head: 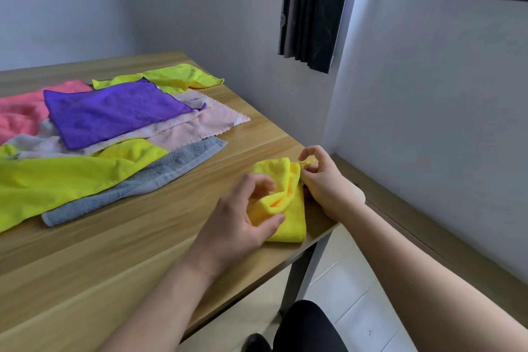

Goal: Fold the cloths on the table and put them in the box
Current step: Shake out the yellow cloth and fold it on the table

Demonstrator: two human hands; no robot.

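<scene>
Here, both hands are working the yellow cloth point(281, 203) beside the surface point(143, 237) edge: left hand point(243, 226) pinching a fold, right hand point(323, 180) pinching its corner, squaring it.

Both hands are working a small yellow cloth point(283, 203) at the worktop's point(128, 237) near right corner. The left hand point(240, 220) is pinching its near folded edge; the right hand point(323, 180) is pinching its far corner. A pile of spread cloths point(114, 128) is lying well apart to the left.
</scene>
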